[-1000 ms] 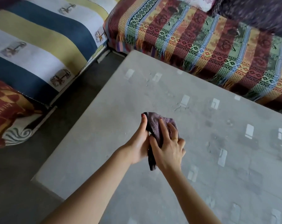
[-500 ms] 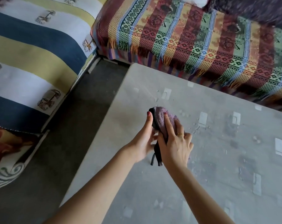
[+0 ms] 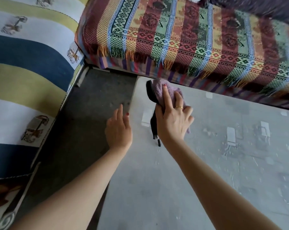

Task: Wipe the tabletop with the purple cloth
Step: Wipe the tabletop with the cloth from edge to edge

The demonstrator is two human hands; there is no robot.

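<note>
The purple cloth [image 3: 158, 90], fluffy with a black edge and a dangling black loop, is bunched at the far left corner of the grey tabletop [image 3: 198, 171]. My right hand [image 3: 172, 120] grips it from above, index finger stretched forward over it. My left hand [image 3: 119, 130] hovers beside the table's left edge, over the floor, fingers apart and holding nothing, a short gap from the cloth. The tabletop shows pale rectangular marks and scattered specks.
A sofa with a fringed multicoloured woven throw [image 3: 190, 39] runs along the table's far edge. A blue, yellow and white striped seat [image 3: 29, 72] lies to the left. Dark floor [image 3: 90, 113] fills the gap between them and the table.
My left hand has let go of the cloth and moved left off the table edge. My right hand carried the cloth to the far left corner. The view shifted left.
</note>
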